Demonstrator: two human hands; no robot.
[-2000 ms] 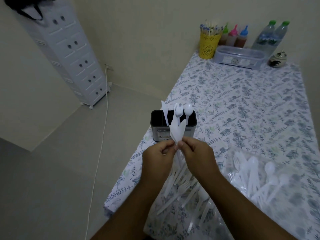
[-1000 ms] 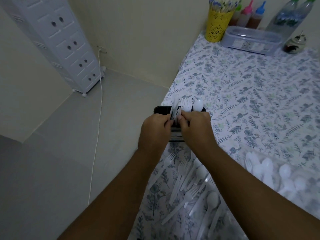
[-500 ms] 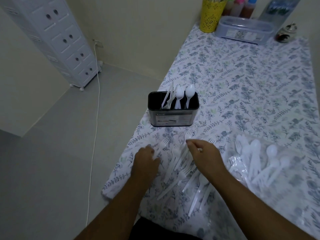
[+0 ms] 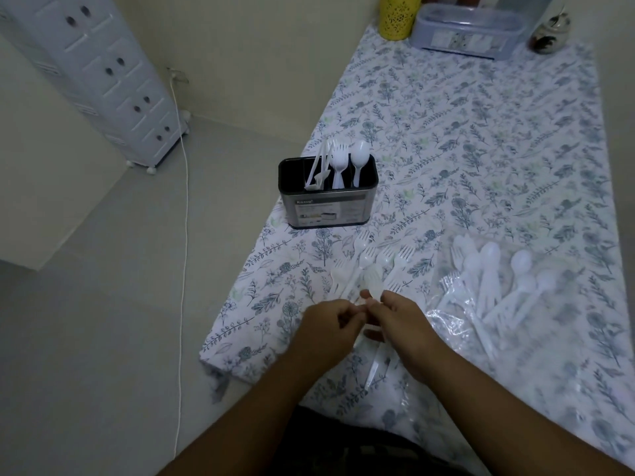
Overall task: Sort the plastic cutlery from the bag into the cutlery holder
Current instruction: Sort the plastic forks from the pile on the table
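A dark cutlery holder (image 4: 328, 207) stands near the table's left edge with white knives, a fork and a spoon upright in its compartments. Several loose white forks (image 4: 378, 261) lie on the floral cloth in front of it. My left hand (image 4: 326, 329) and my right hand (image 4: 402, 324) meet over the near end of that pile, fingers pinched together on a white plastic piece (image 4: 372, 286) whose type is blurred. A clear plastic bag (image 4: 508, 304) with spoons and forks lies to the right of my right hand.
At the far end stand a yellow cup (image 4: 400, 15), a grey lidded box (image 4: 467, 29) and a small dark jar (image 4: 549, 32). The table's left edge runs close beside the holder. A white drawer tower (image 4: 99, 73) and a cord (image 4: 184, 235) are on the floor, left.
Both hands put white cutlery into the holder, drew back to the loose pile, and have now come together on a piece from it. The camera tilted down.
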